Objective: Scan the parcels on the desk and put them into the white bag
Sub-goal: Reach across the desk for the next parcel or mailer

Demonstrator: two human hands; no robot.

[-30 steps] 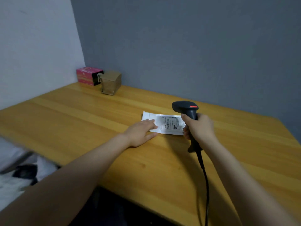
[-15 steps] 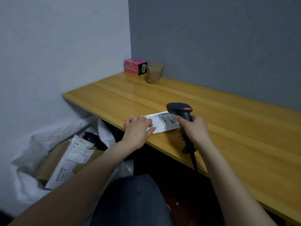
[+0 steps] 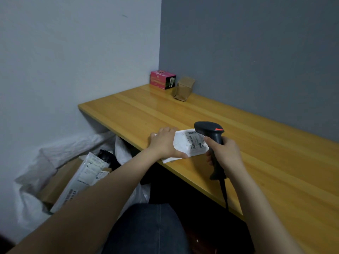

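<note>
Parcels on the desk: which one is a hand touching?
The flat white parcel at the near edge, under the left hand. The pink box and brown box stand far away, untouched.

One parcel (image 3: 190, 143), one pink box (image 3: 162, 81), one brown box (image 3: 184, 88) and one scanner (image 3: 213, 136) at one desk (image 3: 275, 171); one white bag (image 3: 36, 162) (three things show inside: carton (image 3: 60, 182), mailer (image 3: 80, 180), black thing (image 3: 108, 158)).

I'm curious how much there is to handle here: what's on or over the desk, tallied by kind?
white flat parcel: 1
pink box: 1
brown box: 1
black barcode scanner: 1
Total: 4
</note>
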